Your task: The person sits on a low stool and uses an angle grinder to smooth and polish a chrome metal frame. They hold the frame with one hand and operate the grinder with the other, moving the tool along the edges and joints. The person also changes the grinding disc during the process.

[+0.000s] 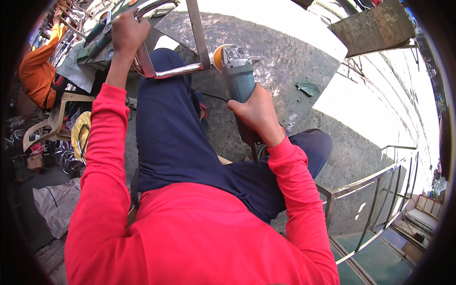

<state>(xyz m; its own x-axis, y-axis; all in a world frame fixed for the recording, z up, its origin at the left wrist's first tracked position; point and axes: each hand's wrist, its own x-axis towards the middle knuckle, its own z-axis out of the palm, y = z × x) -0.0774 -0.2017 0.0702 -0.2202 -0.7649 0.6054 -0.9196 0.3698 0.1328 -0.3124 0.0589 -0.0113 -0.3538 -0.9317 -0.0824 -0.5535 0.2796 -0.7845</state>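
Observation:
My right hand [256,107] is wrapped round the body of a teal angle grinder [240,83] with a silver head. Its orange-yellow disc [219,57] is at a corner of a metal frame [178,70]; I cannot tell if they touch. Shiny tube and flat bars make up the frame, which lies across my left thigh. At the upper left, my left hand [129,34] is closed round the frame's curved part. Next to that hand, a second teal power tool [100,43] rests on a grey surface.
A person in orange [40,71] is at the far left, near a beige plastic chair [56,118]. A metal railing [365,183] curves along the right. A brown sheet [373,29] stands at the upper right. A white sack [58,206] lies at the lower left.

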